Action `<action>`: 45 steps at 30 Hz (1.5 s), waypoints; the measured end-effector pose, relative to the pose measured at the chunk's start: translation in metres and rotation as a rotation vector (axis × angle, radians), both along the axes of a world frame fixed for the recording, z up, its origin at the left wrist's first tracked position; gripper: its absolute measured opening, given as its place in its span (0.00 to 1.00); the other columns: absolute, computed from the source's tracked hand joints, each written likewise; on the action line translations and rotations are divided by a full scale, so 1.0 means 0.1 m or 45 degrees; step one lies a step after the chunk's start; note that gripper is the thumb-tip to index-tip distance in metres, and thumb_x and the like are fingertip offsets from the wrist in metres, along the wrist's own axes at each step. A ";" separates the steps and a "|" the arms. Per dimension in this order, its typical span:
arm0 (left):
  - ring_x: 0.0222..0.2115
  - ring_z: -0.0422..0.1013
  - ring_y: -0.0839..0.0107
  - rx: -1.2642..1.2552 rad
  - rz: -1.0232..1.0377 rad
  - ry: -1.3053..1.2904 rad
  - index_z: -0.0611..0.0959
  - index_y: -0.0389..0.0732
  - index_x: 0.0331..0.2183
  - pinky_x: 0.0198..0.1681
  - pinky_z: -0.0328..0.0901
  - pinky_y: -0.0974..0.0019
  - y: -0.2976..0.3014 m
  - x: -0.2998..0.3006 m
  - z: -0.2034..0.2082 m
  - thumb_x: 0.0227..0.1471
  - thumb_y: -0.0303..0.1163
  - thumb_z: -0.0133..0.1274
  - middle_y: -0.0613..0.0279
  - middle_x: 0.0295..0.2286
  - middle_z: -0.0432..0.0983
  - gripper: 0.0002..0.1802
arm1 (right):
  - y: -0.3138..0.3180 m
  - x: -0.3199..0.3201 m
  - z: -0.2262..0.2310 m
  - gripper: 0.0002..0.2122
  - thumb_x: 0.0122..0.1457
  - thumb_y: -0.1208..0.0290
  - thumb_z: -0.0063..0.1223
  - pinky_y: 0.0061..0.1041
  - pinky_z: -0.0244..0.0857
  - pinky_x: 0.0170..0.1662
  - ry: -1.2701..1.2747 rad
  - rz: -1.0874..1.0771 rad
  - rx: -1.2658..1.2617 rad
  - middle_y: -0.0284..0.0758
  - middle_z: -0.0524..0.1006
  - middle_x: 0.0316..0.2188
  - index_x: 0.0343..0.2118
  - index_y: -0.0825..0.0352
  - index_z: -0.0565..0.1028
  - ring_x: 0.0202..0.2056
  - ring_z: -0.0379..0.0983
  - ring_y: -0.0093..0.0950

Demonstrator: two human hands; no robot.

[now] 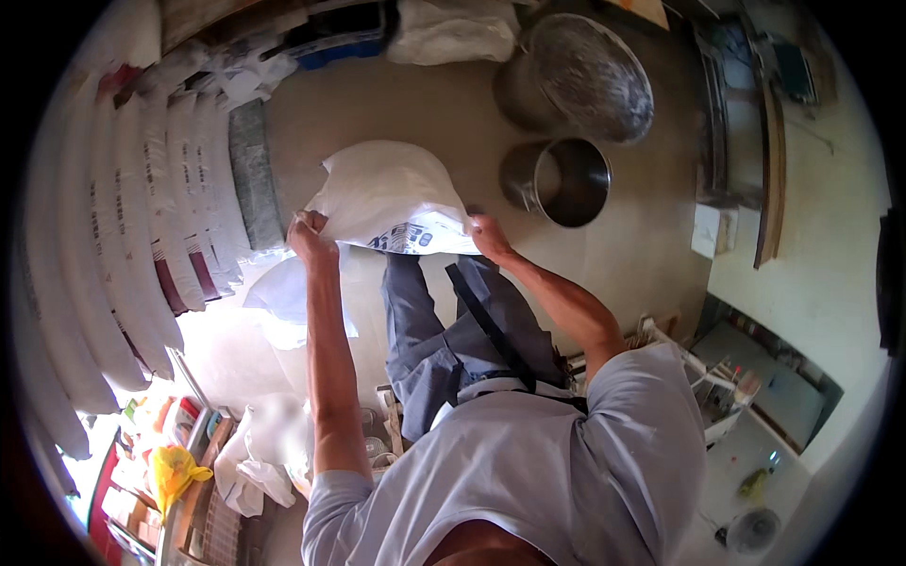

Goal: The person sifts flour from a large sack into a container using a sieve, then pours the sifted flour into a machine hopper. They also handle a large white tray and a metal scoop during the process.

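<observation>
One white sack (pixel 387 193), two steel pots (pixel 557 179)

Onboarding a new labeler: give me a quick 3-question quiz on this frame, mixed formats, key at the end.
1. True or false: both hands grip the white sack at its near edge.
2. Multiple choice: the open steel pot stands A) left of the sack, B) right of the sack, C) under the sack.
3. Fill in: the sacks stacked along the person's left lean in a ___.

Key
1. True: the left hand holds one corner, the right hand the other.
2. B; a bigger lidded pot is beyond it.
3. row
</observation>
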State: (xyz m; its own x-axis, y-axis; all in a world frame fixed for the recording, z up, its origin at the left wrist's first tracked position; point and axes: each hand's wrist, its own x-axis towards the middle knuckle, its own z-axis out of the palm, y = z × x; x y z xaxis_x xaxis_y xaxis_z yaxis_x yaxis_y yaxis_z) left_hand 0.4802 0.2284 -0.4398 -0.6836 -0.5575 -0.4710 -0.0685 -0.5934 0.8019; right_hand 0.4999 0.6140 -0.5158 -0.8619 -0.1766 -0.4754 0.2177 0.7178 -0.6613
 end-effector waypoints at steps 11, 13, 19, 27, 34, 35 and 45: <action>0.18 0.48 0.77 0.230 0.088 -0.301 0.58 0.52 0.16 0.22 0.45 0.68 2.63 1.11 -0.73 0.50 0.26 0.43 0.74 0.16 0.50 0.16 | 2.86 0.85 0.03 0.15 0.51 0.81 0.46 0.44 0.69 0.46 0.230 -0.117 0.002 0.55 0.78 0.36 0.41 0.73 0.78 0.43 0.75 0.55; 0.18 0.48 0.75 0.185 0.112 -0.277 0.59 0.52 0.17 0.24 0.47 0.68 3.10 1.42 -1.10 0.56 0.28 0.43 0.74 0.16 0.51 0.18 | 3.21 0.94 -0.27 0.15 0.52 0.81 0.45 0.44 0.69 0.46 0.178 -0.054 0.033 0.57 0.78 0.37 0.42 0.74 0.78 0.44 0.74 0.55; 0.19 0.51 0.73 0.380 0.388 -0.323 0.57 0.50 0.18 0.24 0.49 0.66 3.73 2.34 -1.68 0.52 0.24 0.36 0.70 0.16 0.50 0.14 | 3.92 1.62 -0.47 0.15 0.51 0.79 0.48 0.48 0.69 0.46 0.011 -0.061 0.039 0.56 0.78 0.35 0.43 0.72 0.76 0.42 0.74 0.56; 0.34 0.66 0.66 0.287 0.308 -0.097 0.72 0.41 0.31 0.40 0.62 0.65 3.64 2.54 -1.70 0.57 0.30 0.41 0.61 0.29 0.69 0.06 | 4.07 1.72 0.13 0.10 0.50 0.78 0.61 0.42 0.70 0.36 0.602 0.031 0.244 0.48 0.77 0.31 0.34 0.72 0.72 0.32 0.75 0.46; 0.47 0.73 0.63 -0.215 0.165 -0.569 0.71 0.39 0.58 0.49 0.62 0.57 3.93 3.00 -1.16 0.58 0.38 0.49 0.56 0.44 0.77 0.28 | 4.29 1.85 0.35 0.07 0.54 0.81 0.62 0.28 0.68 0.30 0.278 -0.193 -0.403 0.37 0.75 0.21 0.27 0.71 0.72 0.24 0.74 0.27; 0.46 0.73 0.64 -0.206 0.178 -0.615 0.71 0.40 0.58 0.48 0.63 0.58 4.08 3.12 -1.07 0.59 0.37 0.48 0.55 0.43 0.78 0.27 | 4.32 1.86 0.35 0.07 0.55 0.81 0.62 0.24 0.68 0.30 0.271 -0.200 -0.405 0.34 0.75 0.21 0.28 0.71 0.72 0.24 0.73 0.22; 0.37 0.76 0.70 0.182 -0.353 -0.648 0.79 0.41 0.51 0.38 0.67 0.65 7.00 3.05 -0.56 0.61 0.38 0.52 0.61 0.37 0.80 0.19 | 4.74 1.64 0.31 0.15 0.56 0.83 0.59 0.21 0.68 0.33 -0.059 0.098 -0.756 0.29 0.75 0.24 0.47 0.67 0.77 0.27 0.71 0.17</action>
